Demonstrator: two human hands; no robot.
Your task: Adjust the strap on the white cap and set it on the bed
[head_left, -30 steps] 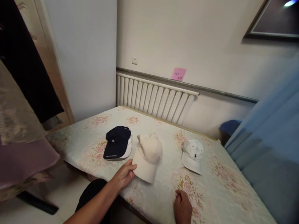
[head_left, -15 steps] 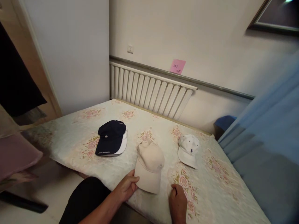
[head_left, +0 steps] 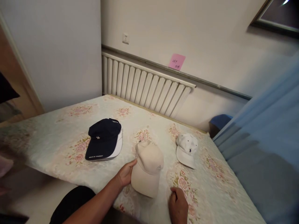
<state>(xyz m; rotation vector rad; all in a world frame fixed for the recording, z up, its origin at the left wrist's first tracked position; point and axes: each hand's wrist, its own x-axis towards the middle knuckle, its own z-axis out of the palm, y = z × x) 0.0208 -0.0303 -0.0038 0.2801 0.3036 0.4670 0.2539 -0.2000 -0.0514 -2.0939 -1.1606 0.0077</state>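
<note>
A beige cap [head_left: 149,158] is held at its left side by my left hand [head_left: 127,172], thumb on top near where brim meets crown. My right hand [head_left: 177,203] is curled on the flowered cover to the right of the beige cap, its fingers closed; whether they hold anything is hidden. To the left lies a navy cap [head_left: 105,133], resting over a white cap [head_left: 118,146] whose edge shows on its right side. A smaller white cap [head_left: 187,146] with a dark logo sits on the right, touched by neither hand.
The caps lie on a bed with a flowered cover [head_left: 224,193]. Behind it are a white radiator [head_left: 144,84] and a pink note [head_left: 177,61] on the wall. A blue curtain [head_left: 268,124] hangs at the right, and a black-clad knee [head_left: 72,202] shows below.
My left hand has moved up along the beige cap's left side, from the brim towards the crown. The view has shifted a little, and my right hand stays nearly the same.
</note>
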